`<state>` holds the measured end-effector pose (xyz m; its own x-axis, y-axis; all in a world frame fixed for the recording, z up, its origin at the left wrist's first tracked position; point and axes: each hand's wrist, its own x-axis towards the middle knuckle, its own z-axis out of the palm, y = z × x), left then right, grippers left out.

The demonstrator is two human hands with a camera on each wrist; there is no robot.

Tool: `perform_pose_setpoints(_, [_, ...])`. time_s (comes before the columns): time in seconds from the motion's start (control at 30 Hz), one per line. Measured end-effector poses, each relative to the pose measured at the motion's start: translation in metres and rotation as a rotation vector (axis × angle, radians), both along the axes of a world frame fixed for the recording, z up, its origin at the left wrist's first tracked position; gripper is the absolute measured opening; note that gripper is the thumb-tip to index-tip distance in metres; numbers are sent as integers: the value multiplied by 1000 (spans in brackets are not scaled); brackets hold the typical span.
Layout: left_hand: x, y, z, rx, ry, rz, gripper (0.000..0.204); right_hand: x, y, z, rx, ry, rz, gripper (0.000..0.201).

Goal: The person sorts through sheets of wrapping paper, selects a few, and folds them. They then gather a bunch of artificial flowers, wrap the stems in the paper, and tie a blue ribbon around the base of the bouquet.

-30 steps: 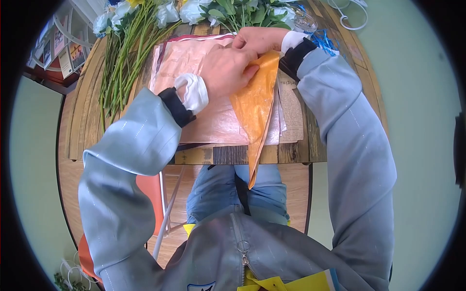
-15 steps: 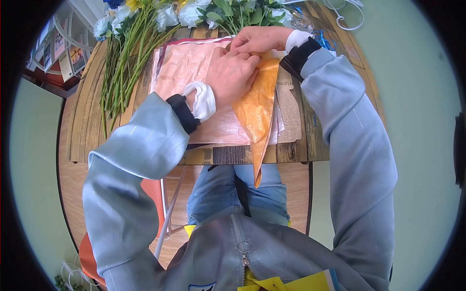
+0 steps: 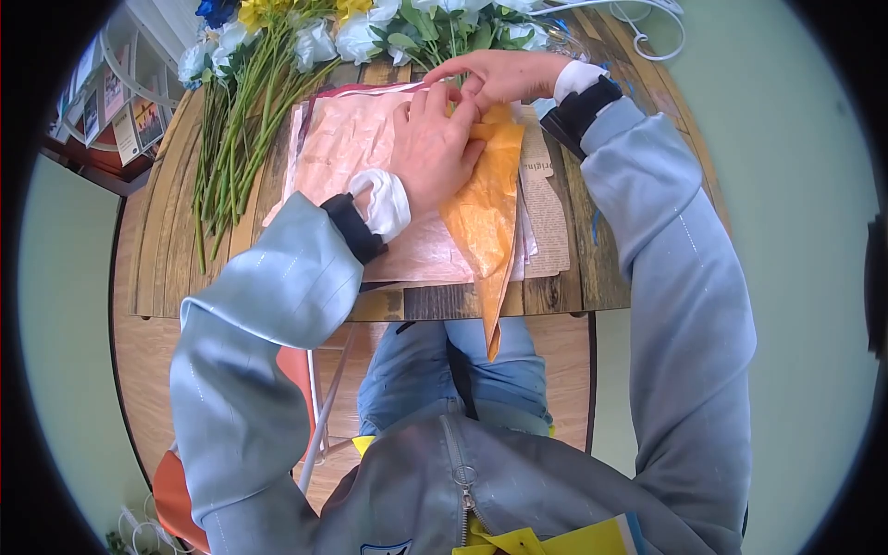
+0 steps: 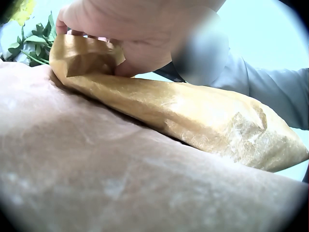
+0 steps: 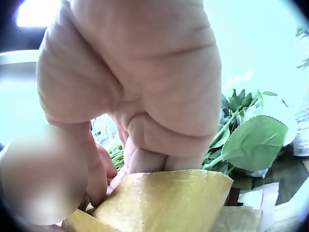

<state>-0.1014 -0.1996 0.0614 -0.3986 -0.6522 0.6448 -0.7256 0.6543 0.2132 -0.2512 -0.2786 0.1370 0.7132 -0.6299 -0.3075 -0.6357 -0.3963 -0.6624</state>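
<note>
A folded sheet of orange wrapping paper (image 3: 488, 217) lies over the pink wrapping paper (image 3: 342, 148), its narrow end hanging past the table's front edge. My left hand (image 3: 435, 148) grips the orange paper near its far end. In the left wrist view, the fingers reach over a turned-down edge and the thumb (image 4: 129, 67) lies under it. Just beyond, my right hand (image 3: 513, 74) pinches the same end from above. The right wrist view has its curled fingers (image 5: 149, 159) behind the paper's upper edge; its fingertips are partly hidden there.
Long green flower stems (image 3: 236, 157) lie at the left of the wooden table (image 3: 162, 231). White artificial flowers (image 3: 361, 37) and leaves line the far side. Printed newspaper-style paper (image 3: 546, 222) sticks out right of the stack. A white cable (image 3: 659, 51) curls at the back right.
The left hand's fingers have spread and shifted along the orange paper's far end. The right hand has lifted slightly, its index finger now extended to the left. The paper's hanging tip has swung slightly right.
</note>
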Motion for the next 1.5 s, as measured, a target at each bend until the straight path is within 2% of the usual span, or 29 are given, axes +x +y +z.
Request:
perform_pose_setpoints(0.07, [-1,-3,-1,20,16,8,41,-2,3,-2,-12,-85,-56,71])
perform_pose_setpoints(0.23, [-2,-9,10,245,39,92,59,-6,9,5,10,-98,-58,69])
perform_pose_setpoints(0.27, [-2,-11,14,247,38,90,59,-7,8,6,7,-107,-50,68])
perform_pose_setpoints(0.33, [-1,-17,24,508,-75,100,58,-8,7,9,-44,-90,-22,67])
perform_pose_setpoints(0.37, [0,-26,21,510,-75,99,58,-8,7,10,-95,-72,6,65])
perform_pose_setpoints(0.43, [4,-48,16,757,-59,-54,54,-13,12,15,-123,-114,-10,59])
perform_pose_setpoints(0.5, [6,-58,19,842,-37,-71,51,-20,12,16,-153,-154,-26,52])
perform_pose_setpoints(0.57, [8,-58,23,927,-15,-89,48,-30,8,14,-520,-150,4,36])
perform_pose_setpoints(0.6, [9,-55,23,886,32,-107,46,-33,12,16,-521,-149,3,36])
perform_pose_setpoints(0.67, [10,-50,24,847,77,-128,44,-43,25,19,-271,-256,-70,23])
perform_pose_setpoints(0.77, [17,-53,23,821,136,-107,37,-54,40,18,-222,-231,-38,16])
perform_pose_setpoints(0.83, [21,-62,25,1033,117,-252,33,-58,50,19,-171,-194,4,13])
perform_pose_setpoints(0.87, [23,-64,25,1034,109,-256,33,-61,53,19,-172,-198,-3,13])
perform_pose_setpoints(0.93, [25,-64,34,1219,85,-220,32,-65,59,18,-28,-118,16,12])
perform_pose_setpoints(1.0, [28,-66,36,1257,86,-251,31,-68,64,16,0,-112,20,11])
perform_pose_setpoints(1.1, [31,-64,40,1364,214,-434,26,-69,71,17,94,-83,33,12])
perform_pose_setpoints(1.17, [33,-68,39,1396,189,-475,28,-67,79,23,188,-106,67,13])
perform_pose_setpoints(1.3, [35,-72,42,1428,99,-533,37,-61,92,25,230,-65,100,13])
perform_pose_setpoints(1.37, [35,-74,42,1412,79,-540,38,-59,95,20,212,-37,205,15])
perform_pose_setpoints(1.5, [37,-75,36,1466,201,-618,35,-56,94,14,279,-39,249,13])
